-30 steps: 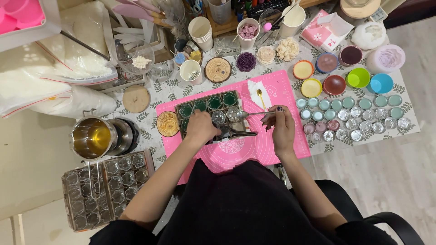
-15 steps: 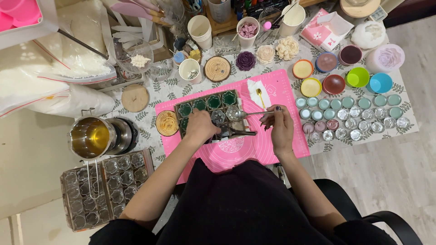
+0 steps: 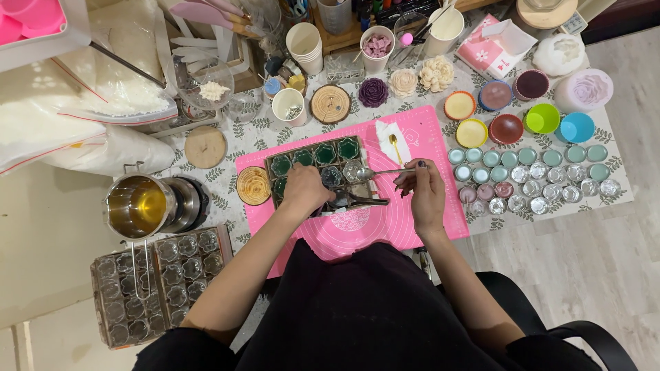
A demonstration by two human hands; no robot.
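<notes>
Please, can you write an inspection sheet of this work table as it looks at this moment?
Surface: pink mat on leaf-print cloth.
Job's things: mould tray, some cells green; long metal spoon.
Clutter: steel pot of yellow liquid, small tins, coloured bowls, cups, flower shapes.
Grippers: left hand on the tray; right hand pinches the spoon.
Cables: nothing seen.
Surroundings: grey wooden floor, chair arm.

Both bare arms reach out toward twelve o'clock. The left hand point(image 3: 306, 189) is curled, palm down. The right hand point(image 3: 423, 192) at three o'clock pinches its fingers together.
</notes>
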